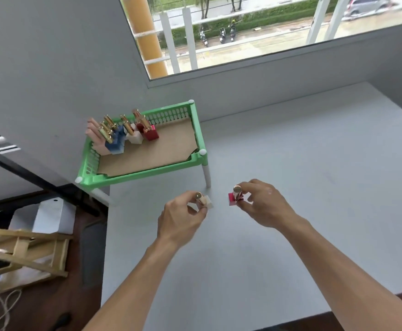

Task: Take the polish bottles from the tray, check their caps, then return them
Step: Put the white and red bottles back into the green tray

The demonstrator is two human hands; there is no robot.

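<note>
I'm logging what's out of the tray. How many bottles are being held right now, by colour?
White bottle, in left hand: 1
Pink bottle, in right hand: 1
Total: 2
Those in the tray overlap too much to count.

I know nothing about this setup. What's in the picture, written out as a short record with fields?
left hand: pinches the gold cap of a cream bottle
right hand: pinches the gold cap of a pink bottle
held bottles: in front of the tray, apart from each other; touching the table or not, cannot tell
tray: green, on white legs, cardboard floor
bottles in tray: clustered at its far left end, gold caps
table: pale grey, below a window
</note>
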